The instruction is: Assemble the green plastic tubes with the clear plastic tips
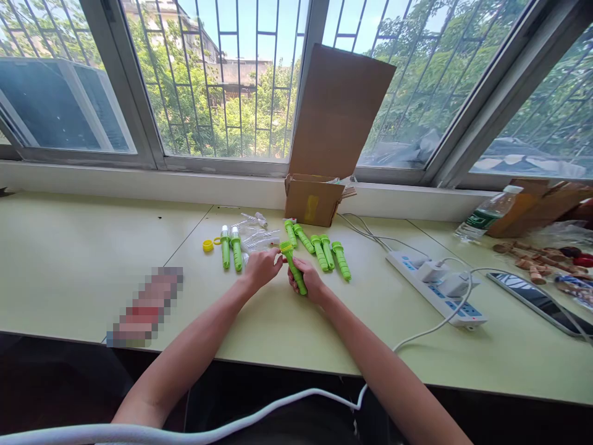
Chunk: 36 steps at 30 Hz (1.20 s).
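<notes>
My right hand [309,278] is wrapped round a green ribbed plastic tube [297,275] with a yellow cap [286,247], its capped end tilted up and away from me. At the cap's left side, the bent fingers of my left hand [262,268] are drawn together against it; the exact contact is partly hidden. Left of the hands stand or lie two green tubes [230,252] with clear white tops. Several more green tubes [324,252] lie to the right, behind my right hand. Loose yellow caps [208,246] and clear plastic pieces [256,236] lie behind my left hand.
An open cardboard box [308,201] stands against the window wall. To the right are a power strip [435,287] with plugs and cables, a phone [537,303], a water bottle [488,213] and wooden pieces [532,259]. A white cable [259,415] crosses in front of me.
</notes>
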{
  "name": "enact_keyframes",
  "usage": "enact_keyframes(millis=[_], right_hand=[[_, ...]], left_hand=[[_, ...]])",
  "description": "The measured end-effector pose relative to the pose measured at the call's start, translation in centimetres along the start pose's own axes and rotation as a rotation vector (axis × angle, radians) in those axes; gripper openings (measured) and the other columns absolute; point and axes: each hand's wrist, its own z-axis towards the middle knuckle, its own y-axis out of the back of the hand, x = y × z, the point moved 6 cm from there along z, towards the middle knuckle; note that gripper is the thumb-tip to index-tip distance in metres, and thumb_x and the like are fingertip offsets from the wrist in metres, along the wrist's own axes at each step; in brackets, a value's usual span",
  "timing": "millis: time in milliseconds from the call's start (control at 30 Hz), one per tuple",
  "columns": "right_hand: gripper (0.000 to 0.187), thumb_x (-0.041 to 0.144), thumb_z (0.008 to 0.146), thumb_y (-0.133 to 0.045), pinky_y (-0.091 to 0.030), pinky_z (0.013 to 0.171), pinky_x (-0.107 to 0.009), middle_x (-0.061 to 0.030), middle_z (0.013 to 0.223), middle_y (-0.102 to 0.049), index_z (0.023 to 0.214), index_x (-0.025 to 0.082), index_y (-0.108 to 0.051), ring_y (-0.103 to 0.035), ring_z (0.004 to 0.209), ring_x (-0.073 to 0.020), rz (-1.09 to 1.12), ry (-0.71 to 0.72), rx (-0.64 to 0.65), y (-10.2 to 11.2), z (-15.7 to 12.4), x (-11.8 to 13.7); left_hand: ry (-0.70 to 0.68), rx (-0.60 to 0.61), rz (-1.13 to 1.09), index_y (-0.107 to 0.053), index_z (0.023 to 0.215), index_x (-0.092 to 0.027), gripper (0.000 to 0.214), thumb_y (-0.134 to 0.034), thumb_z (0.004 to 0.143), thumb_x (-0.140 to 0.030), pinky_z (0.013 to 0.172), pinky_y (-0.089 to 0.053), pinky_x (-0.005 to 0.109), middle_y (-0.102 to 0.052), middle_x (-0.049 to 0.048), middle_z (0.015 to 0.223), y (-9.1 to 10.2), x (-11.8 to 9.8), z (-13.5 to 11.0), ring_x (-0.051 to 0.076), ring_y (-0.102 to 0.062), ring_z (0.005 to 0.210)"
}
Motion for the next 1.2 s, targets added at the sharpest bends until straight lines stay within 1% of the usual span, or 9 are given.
enact_keyframes(millis=[100,300,500,633,800,900,967,1067,1200], right_hand=[[0.046,0.051,0.080,-0.052,-0.029,0.029,-0.020,0.0054,0.052,-0.049,0.109,0.016,-0.057,-0.042,0.035,-0.0099,-0.010,-0.005,-0.002,0.01,0.01,0.04],[0.046,0.051,0.080,-0.052,-0.029,0.029,-0.020,0.0051,0.052,-0.049,0.108,0.015,-0.056,-0.042,0.035,-0.0099,-0.035,-0.006,0.001,-0.25,-0.21,0.24],[0.046,0.052,0.080,-0.052,-0.029,0.028,-0.020,0.0062,0.051,-0.048,0.109,0.016,-0.054,-0.042,0.034,-0.0099,-0.074,0.003,-0.012,-0.51,-0.49,0.37],[0.047,0.054,0.080,-0.052,-0.028,0.028,-0.020,0.0065,0.051,-0.049,0.108,0.016,-0.054,-0.042,0.034,-0.0096,-0.091,0.010,-0.018,-0.64,-0.60,0.42],[0.041,0.053,0.079,-0.053,-0.027,0.028,-0.019,0.0069,0.050,-0.048,0.100,0.018,-0.055,-0.041,0.033,-0.0091,-0.086,0.033,-0.003,-0.66,-0.62,0.48],[0.037,0.053,0.079,-0.053,-0.026,0.027,-0.019,0.0063,0.050,-0.049,0.093,0.019,-0.054,-0.039,0.032,-0.0088,-0.080,0.021,0.017,-0.62,-0.56,0.37],[0.036,0.053,0.079,-0.053,-0.025,0.027,-0.020,0.0059,0.050,-0.049,0.090,0.019,-0.054,-0.038,0.032,-0.0087,-0.075,0.001,0.025,-0.56,-0.51,0.24],[0.036,0.053,0.078,-0.053,-0.025,0.027,-0.020,0.0058,0.049,-0.049,0.089,0.019,-0.054,-0.038,0.031,-0.0088,-0.064,-0.013,0.024,-0.43,-0.49,0.16],[0.037,0.052,0.078,-0.053,-0.024,0.027,-0.020,0.0067,0.047,-0.047,0.093,0.018,-0.055,-0.036,0.030,-0.0085,-0.047,-0.013,0.024,-0.40,-0.62,0.27]], left_hand=[[0.002,-0.012,0.035,-0.065,0.108,-0.019,0.033,-0.041,0.093,-0.034,0.064,-0.044,0.029,-0.071,0.0077,0.076,-0.05,0.15,0.07,0.022,-0.067,0.072],[-0.002,-0.034,0.096,-0.064,0.111,-0.021,0.034,-0.037,0.095,-0.032,0.064,-0.043,0.028,-0.072,0.0080,0.080,-0.23,0.38,0.15,0.022,-0.067,0.072],[0.004,-0.006,0.113,-0.067,0.100,-0.019,0.034,-0.035,0.096,-0.027,0.062,-0.042,0.028,-0.071,0.0096,0.078,-0.68,0.02,-0.09,0.022,-0.067,0.072],[0.026,-0.016,0.088,-0.068,0.095,-0.017,0.034,-0.035,0.095,-0.027,0.061,-0.041,0.028,-0.070,0.0103,0.074,-0.75,-0.05,-0.24,0.022,-0.067,0.071],[0.040,-0.037,0.059,-0.068,0.088,-0.017,0.031,-0.041,0.093,-0.032,0.060,-0.040,0.029,-0.069,0.0094,0.072,-0.67,0.14,-0.15,0.021,-0.067,0.069],[0.009,-0.031,0.034,-0.067,0.083,-0.018,0.026,-0.049,0.089,-0.035,0.060,-0.040,0.028,-0.069,0.0076,0.071,-0.69,0.24,0.08,0.021,-0.066,0.069],[-0.012,-0.026,0.011,-0.066,0.081,-0.019,0.021,-0.053,0.086,-0.034,0.060,-0.040,0.027,-0.068,0.0059,0.070,-0.69,0.36,0.25,0.020,-0.066,0.068],[-0.041,-0.019,-0.020,-0.065,0.079,-0.020,0.015,-0.054,0.083,-0.029,0.059,-0.040,0.026,-0.067,0.0038,0.067,-0.70,0.58,0.46,0.018,-0.065,0.067],[-0.098,-0.011,-0.073,-0.065,0.078,-0.020,0.016,-0.053,0.083,-0.028,0.059,-0.040,0.025,-0.067,0.0028,0.069,-0.73,0.55,0.48,0.016,-0.063,0.065]])
